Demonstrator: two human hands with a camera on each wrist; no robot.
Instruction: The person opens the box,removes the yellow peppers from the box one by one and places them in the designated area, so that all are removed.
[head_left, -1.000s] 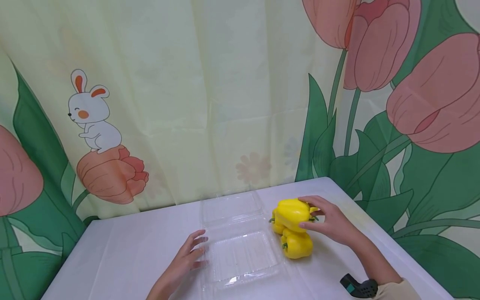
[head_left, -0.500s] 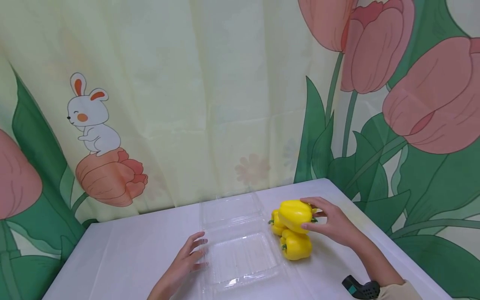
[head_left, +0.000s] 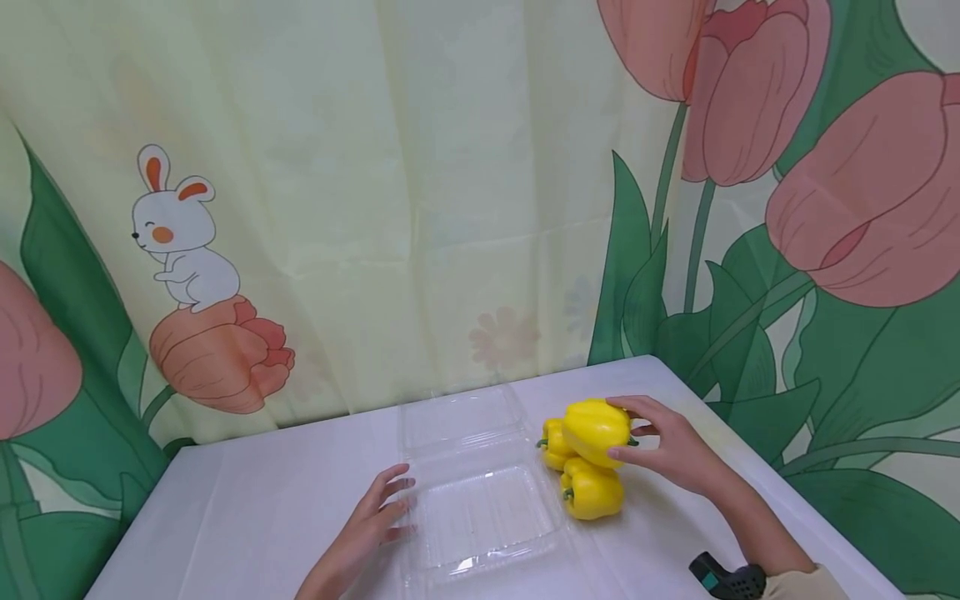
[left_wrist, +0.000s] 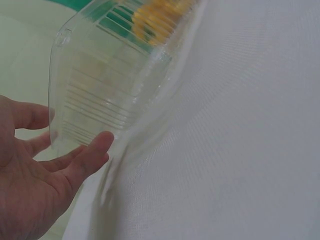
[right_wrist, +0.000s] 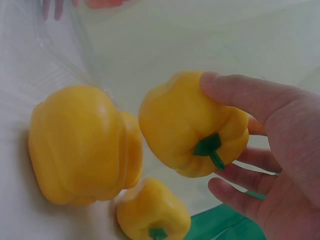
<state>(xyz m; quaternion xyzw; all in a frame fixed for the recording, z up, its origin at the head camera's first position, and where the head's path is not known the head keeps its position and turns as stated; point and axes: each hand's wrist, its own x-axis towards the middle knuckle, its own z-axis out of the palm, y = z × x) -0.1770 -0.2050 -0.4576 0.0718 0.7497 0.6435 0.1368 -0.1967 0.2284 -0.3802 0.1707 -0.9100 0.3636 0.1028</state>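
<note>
My right hand [head_left: 667,446] grips a yellow bell pepper [head_left: 596,429] from its stem side, thumb on one face and fingers round the other. This pepper is uppermost in a group of several. Just below it lies another yellow pepper [head_left: 592,490], and one more [head_left: 555,443] is behind on the left. A further pepper [right_wrist: 152,210] shows low in the right wrist view. A clear plastic clamshell box [head_left: 483,512] lies opened out on the table. Along its left edge is my left hand [head_left: 367,525], fingers loosely extended, the fingertips at the rim.
A white cloth covers the table [head_left: 247,517]. Directly behind its far edge hangs a curtain [head_left: 480,183] printed with tulips and a rabbit. The box's lid half [head_left: 461,421] lies toward the curtain. A black device [head_left: 727,577] is strapped on the right wrist.
My right hand and the gripped pepper have shifted slightly to the right, over the other peppers. The left hand and the box stay in place.
</note>
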